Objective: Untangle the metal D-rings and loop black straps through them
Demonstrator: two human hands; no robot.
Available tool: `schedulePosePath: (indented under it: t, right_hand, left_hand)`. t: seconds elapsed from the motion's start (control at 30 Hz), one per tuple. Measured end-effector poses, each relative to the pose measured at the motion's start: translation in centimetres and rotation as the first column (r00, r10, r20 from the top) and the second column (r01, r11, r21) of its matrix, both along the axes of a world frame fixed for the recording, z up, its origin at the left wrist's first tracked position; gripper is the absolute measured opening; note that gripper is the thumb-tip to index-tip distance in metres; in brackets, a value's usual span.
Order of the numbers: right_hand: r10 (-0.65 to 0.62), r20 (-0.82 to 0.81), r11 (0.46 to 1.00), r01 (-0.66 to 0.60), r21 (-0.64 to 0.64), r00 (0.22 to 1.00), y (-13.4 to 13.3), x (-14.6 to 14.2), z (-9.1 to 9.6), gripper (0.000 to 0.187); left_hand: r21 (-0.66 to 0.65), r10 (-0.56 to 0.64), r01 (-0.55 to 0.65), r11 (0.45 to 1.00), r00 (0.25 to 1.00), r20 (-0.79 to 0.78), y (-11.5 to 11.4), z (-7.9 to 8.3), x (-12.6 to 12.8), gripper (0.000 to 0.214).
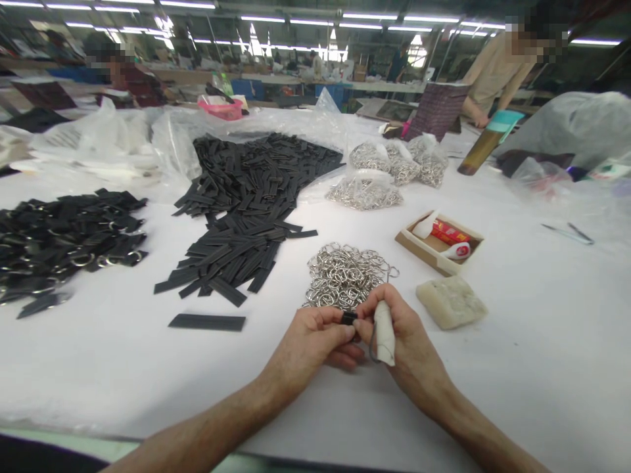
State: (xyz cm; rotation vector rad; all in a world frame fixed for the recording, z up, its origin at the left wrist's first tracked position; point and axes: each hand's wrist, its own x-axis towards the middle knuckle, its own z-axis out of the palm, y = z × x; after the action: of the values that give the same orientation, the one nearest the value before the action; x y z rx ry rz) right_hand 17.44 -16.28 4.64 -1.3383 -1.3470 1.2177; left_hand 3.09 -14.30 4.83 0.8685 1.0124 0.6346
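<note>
My left hand [315, 338] and my right hand [401, 335] meet low in the middle of the white table [517, 368]. Both pinch a small black strap piece [349, 318] between their fingertips. My right hand also grips a white tube [384, 334], and a metal ring [373, 345] hangs under its fingers. Just beyond the hands lies a heap of silver metal rings [345, 274]. A single black strip [207, 322] lies to the left, in front of a big pile of black strips [246, 203].
Finished black loops with rings [59, 240] are heaped far left. A pale sponge block [451, 301], a cardboard box [438, 242] with tubes, bags of rings [394, 171], scissors [566, 232] and plastic bags lie around. Other people stand at the table's far side.
</note>
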Motion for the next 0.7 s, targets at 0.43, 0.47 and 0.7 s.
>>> schedulePosePath:
  t: [0.43, 0.47, 0.7]
  right_hand:
    - [0.004, -0.010, 1.000, -0.004, -0.016, 1.000, -0.07, 0.10, 0.36, 0.012]
    - [0.003, -0.006, 1.000, -0.003, -0.015, 1.000, -0.08, 0.12, 0.35, 0.011]
    - [-0.003, 0.027, 1.000, 0.004, -0.018, 1.000, -0.06, 0.34, -0.05, 0.012]
  left_hand:
    - [0.026, -0.044, 0.045, 0.999, 0.998, -0.041, 0.12, -0.04, 0.03, 0.018]
    - [0.025, -0.045, 0.046, 0.999, 0.998, -0.043, 0.14, -0.05, 0.02, 0.018]
    - [0.008, -0.015, 0.016, 1.000, 0.999, -0.037, 0.14, -0.05, 0.11, 0.013]
